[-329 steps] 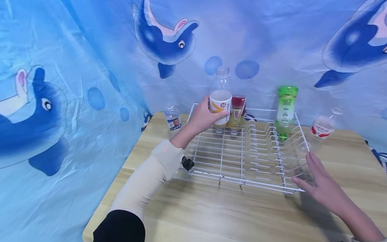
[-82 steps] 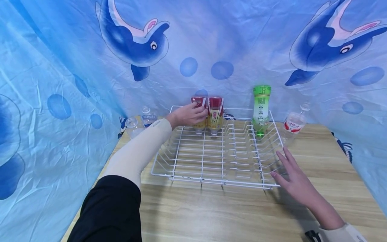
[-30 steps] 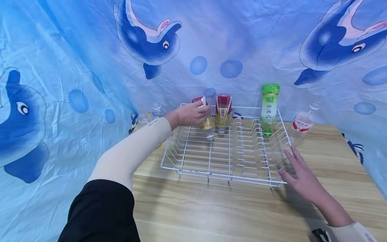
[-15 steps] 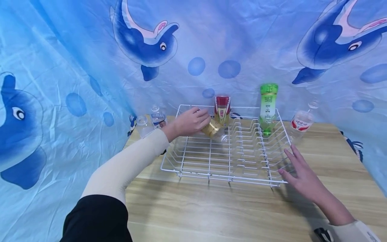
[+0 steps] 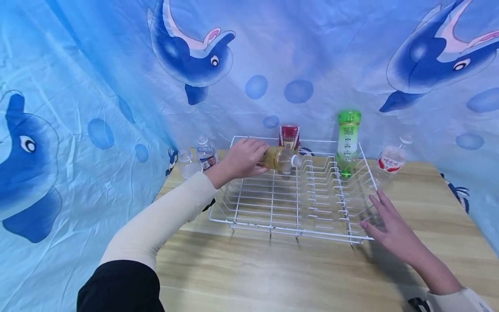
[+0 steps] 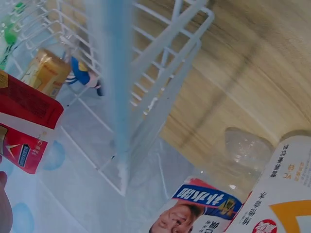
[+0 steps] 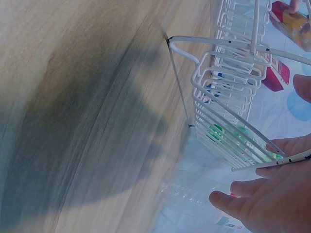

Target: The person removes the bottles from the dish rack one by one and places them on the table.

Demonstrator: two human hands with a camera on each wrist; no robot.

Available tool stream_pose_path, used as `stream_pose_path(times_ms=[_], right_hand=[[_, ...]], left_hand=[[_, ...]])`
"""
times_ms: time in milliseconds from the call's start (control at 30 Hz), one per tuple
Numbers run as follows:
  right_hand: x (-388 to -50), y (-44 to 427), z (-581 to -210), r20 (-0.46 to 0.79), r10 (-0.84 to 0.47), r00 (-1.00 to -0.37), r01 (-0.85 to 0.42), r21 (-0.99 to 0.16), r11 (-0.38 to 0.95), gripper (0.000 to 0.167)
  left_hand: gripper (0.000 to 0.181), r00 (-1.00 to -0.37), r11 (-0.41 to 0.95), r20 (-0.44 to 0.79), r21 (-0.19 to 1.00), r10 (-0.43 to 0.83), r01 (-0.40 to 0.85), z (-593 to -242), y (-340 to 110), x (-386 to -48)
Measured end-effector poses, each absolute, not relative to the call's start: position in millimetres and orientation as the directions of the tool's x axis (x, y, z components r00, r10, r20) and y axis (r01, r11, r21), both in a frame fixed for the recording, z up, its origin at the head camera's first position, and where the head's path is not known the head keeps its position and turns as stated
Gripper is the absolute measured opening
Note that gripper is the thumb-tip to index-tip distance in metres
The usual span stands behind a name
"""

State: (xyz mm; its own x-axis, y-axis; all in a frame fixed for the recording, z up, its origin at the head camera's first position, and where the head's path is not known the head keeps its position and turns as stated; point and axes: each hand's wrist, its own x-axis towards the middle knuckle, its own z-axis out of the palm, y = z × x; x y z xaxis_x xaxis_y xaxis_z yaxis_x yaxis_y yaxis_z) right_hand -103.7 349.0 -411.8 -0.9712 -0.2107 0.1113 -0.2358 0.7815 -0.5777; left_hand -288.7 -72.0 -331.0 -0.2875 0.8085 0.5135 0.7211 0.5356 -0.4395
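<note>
My left hand grips a clear plastic bottle with a red and gold label above the rack's back left part. The bottle lies nearly level, its open neck pointing right; its red base end fills the left of the left wrist view. Behind it, a matching bottle stands neck down in the white wire dish rack. My right hand rests on the rack's right rim with fingers extended. In the right wrist view the rim wire passes between the fingers.
A green bottle stands neck down at the rack's back right. Right of the rack is a clear bottle with a red-and-white label. Left of it stand a blue-labelled bottle and a white-labelled bottle. A dolphin-print curtain hangs behind.
Eleven seconds ago my left hand held the white-labelled bottle, which now stands left of the rack. Since then it has lifted a red-and-gold bottle and turned it from neck down to nearly level.
</note>
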Motion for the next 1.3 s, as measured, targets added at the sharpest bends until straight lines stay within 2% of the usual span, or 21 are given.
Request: stream_pose_path(times_ms=[100, 300, 433, 733, 967, 1167, 1300], right_hand=[[-102.4, 349.6, -410.9, 0.121, -0.22, -0.968, -0.249, -0.578, 0.777, 0.088], [-106.5, 349.2, -406.4, 0.154, -0.229, -0.961, -0.276, -0.568, 0.775, 0.087], [-104.1, 351.5, -407.6, 0.142, -0.207, -0.968, -0.251, -0.557, 0.792, 0.087], [-116.7, 343.4, -400.8, 0.112, -0.201, -0.973, -0.23, -0.486, 0.843, 0.088], [-124.6, 341.7, -398.9, 0.128, -0.214, -0.968, -0.249, -0.471, 0.846, 0.088], [-124.2, 338.3, -394.7, 0.101, -0.22, -0.97, -0.242, -0.448, 0.86, 0.089], [-128.5, 335.1, -375.6, 0.047, -0.239, -0.97, -0.239, -0.372, 0.897, 0.09]], left_hand=[[0.069, -0.327, 0.573, 0.548, -0.369, 0.77, 0.731, -324.2, -70.3, -287.3], [0.069, -0.519, 0.677, 0.558, -0.11, 0.648, 0.728, -308.2, -59.9, -278.6], [0.065, -0.608, 0.675, 0.538, 0.097, 0.583, 0.732, -308.4, -41.9, -272.6], [0.058, -0.724, 0.634, 0.545, 0.394, 0.422, 0.666, -317.3, -25.2, -265.1], [0.057, -0.807, 0.523, 0.488, 0.617, 0.333, 0.589, -320.6, -26.5, -269.1], [0.052, -0.838, 0.467, 0.433, 0.697, 0.332, 0.545, -327.2, -26.1, -271.5], [0.054, -0.844, 0.438, 0.4, 0.726, 0.357, 0.53, -328.5, -24.1, -270.7]])
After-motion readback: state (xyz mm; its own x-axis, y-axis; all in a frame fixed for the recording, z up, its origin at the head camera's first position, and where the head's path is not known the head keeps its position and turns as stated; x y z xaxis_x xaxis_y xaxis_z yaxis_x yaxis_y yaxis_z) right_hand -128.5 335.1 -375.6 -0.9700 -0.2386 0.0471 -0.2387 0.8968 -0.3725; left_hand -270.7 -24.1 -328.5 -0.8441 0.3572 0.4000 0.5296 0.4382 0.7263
